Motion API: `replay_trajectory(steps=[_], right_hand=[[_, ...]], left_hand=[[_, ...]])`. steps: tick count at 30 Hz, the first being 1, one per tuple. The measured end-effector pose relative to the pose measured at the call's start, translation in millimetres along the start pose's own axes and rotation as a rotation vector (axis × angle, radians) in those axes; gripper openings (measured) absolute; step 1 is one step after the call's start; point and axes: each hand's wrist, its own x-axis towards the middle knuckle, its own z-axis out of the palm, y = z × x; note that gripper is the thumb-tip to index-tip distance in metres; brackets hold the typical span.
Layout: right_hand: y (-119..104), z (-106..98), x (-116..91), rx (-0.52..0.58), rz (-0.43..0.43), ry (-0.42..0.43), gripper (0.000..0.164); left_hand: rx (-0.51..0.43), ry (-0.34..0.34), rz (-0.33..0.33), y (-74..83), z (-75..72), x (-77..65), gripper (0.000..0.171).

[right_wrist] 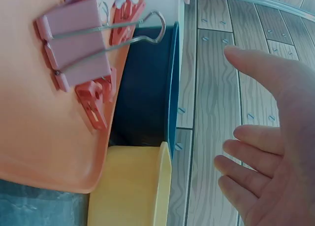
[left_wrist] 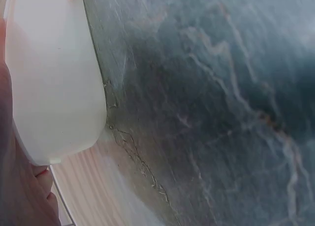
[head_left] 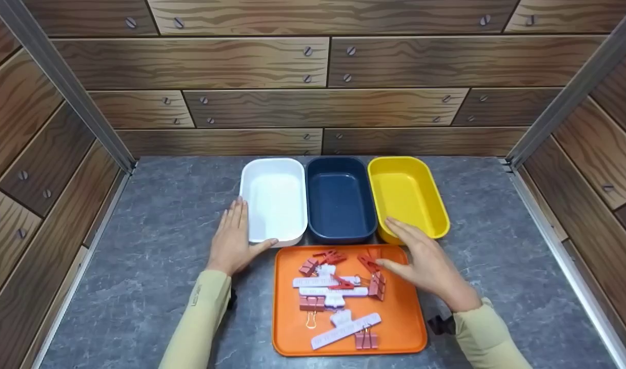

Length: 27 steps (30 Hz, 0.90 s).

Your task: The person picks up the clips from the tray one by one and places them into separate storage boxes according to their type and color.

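Observation:
A white container (head_left: 278, 202), a navy container (head_left: 341, 205) and a yellow container (head_left: 407, 197) stand side by side. My left hand (head_left: 231, 241) lies along the white container's left side, fingers straight and thumb at its front corner. Over the tray's right edge, my right hand (head_left: 424, 260) is spread, with its fingertips by the yellow container's front; contact there is unclear. On the orange tray (head_left: 291, 338) lie several pink binder clips (head_left: 311, 303), red clothespins (head_left: 368, 263) and pale lavender bar-shaped clips (head_left: 346, 331). The right wrist view shows a binder clip (right_wrist: 76, 46) close up.
The grey marbled tabletop (head_left: 169, 215) extends to both sides of the containers. A wood-patterned wall (head_left: 256, 107) rises behind them, and metal rails (head_left: 564, 92) frame the side walls. The tray's back edge lies close to the containers' front.

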Motion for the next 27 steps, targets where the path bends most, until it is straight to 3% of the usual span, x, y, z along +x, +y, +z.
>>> replay_trajectory(steps=[5,13,27], right_hand=[[-1,2,-10,0.039,0.003,-0.013,0.081],[-3,7,-23,0.069,0.102,-0.108,0.083],[5,32,-35,0.128,0.105,-0.208,0.071]], left_hand=[[0.005,-0.001,-0.006,-0.4,0.5,0.1,0.128],[-0.011,-0.001,-0.020,2.4,-0.3,0.2,0.128],[-0.009,-0.017,-0.035,3.2,-0.7,-0.6,0.129]])
